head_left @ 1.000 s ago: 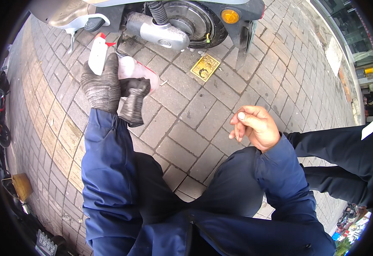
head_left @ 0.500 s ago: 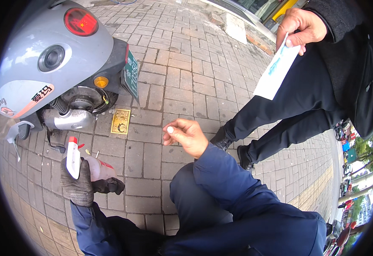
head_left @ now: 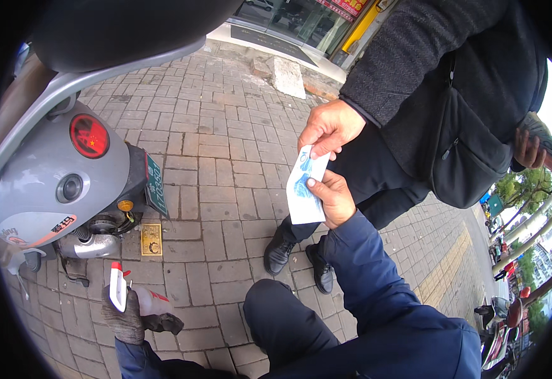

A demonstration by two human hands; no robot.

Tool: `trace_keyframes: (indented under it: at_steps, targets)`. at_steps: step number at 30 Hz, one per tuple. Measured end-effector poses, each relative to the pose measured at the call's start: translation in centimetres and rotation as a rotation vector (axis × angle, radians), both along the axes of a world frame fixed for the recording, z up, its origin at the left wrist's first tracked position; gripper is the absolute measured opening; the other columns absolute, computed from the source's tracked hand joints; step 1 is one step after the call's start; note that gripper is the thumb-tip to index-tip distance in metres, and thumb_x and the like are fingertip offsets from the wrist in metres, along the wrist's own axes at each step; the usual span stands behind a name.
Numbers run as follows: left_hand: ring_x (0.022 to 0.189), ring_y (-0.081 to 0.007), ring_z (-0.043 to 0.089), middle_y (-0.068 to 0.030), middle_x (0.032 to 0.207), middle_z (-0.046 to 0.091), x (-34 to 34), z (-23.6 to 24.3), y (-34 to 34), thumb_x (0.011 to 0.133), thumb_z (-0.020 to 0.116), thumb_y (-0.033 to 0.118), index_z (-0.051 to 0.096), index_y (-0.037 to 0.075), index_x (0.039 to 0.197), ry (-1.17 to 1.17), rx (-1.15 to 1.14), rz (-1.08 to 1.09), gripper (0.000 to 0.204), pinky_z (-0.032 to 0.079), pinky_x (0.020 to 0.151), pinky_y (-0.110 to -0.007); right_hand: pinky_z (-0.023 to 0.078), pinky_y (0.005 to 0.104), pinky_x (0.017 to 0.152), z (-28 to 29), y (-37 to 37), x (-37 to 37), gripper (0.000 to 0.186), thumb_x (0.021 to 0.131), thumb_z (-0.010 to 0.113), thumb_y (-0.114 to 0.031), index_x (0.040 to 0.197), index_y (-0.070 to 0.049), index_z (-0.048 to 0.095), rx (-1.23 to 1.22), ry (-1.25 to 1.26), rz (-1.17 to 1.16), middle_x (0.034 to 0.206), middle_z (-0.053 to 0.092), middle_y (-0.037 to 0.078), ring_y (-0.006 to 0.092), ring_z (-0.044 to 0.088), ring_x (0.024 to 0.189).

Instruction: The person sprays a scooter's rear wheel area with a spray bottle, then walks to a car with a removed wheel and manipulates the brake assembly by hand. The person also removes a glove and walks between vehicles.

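Note:
My left hand (head_left: 124, 312), in a grey knitted glove, is closed on a spray bottle with a white-and-red head (head_left: 118, 284) and translucent pinkish body (head_left: 152, 302); a loose dark glove (head_left: 166, 323) hangs beside it. My bare right hand (head_left: 332, 197) pinches the lower part of a white-and-blue paper slip, apparently a banknote (head_left: 301, 205). Another person's hand (head_left: 332, 123) grips the slip's top end. That person's other hand (head_left: 527, 146) holds something flat I cannot make out.
The other person (head_left: 440, 126), in dark clothes with a black bag, stands close at right. A silver-grey scooter (head_left: 48, 189) stands at left, a gold rectangular card (head_left: 151, 240) lying beside it on grey pavers (head_left: 200, 158). A doorway (head_left: 282, 25) is behind; parked scooters (head_left: 497, 328) line the right.
The view has swung up and rightward. The other person's hand has brought the slip down, and my right hand, empty earlier, now grips it. My left hand still holds the bottle.

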State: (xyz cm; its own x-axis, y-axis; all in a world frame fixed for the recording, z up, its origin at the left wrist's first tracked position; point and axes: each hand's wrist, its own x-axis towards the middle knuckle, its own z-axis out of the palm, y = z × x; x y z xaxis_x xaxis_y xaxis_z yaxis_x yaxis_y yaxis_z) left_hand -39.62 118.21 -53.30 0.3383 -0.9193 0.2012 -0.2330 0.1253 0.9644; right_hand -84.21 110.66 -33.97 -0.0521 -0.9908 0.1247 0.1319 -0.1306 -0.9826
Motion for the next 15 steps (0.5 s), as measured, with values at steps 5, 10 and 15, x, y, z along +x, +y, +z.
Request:
trace_keyframes:
  at_steps: [5,10,15]
  targets:
    - [0.082,-0.0187,0.059,-0.0076,0.087,0.060,0.8,7.9,1.4,0.079,0.070,0.025,0.054,0.004,0.105,-0.090,0.119,0.018,0.037,0.049,0.077,-0.035,0.055,0.0312,0.078,3.0,2.2,1.2,0.018,0.090,0.055,-0.001,0.106,0.005,0.061,0.233,-0.049,-0.049,0.094,0.069,0.011,0.0177,0.068,0.083]
    - [0.077,-0.0241,0.067,-0.0126,0.084,0.066,1.8,15.9,5.2,0.077,0.074,0.022,0.057,0.004,0.106,-0.202,0.224,0.043,0.038,0.052,0.070,-0.037,0.056,0.0346,0.078,3.6,6.6,3.3,0.025,0.088,0.048,0.006,0.109,0.004,0.060,0.438,-0.074,-0.080,0.098,0.068,0.013,0.0202,0.068,0.084]
    - [0.082,-0.0294,0.068,-0.0165,0.089,0.067,3.1,24.0,10.1,0.075,0.074,0.020,0.057,0.004,0.107,-0.257,0.405,0.087,0.039,0.053,0.071,-0.038,0.056,0.0332,0.076,6.1,14.5,5.8,0.024,0.083,0.047,0.011,0.097,0.005,0.065,0.649,0.038,0.092,0.094,0.067,0.013,0.0229,0.067,0.084]
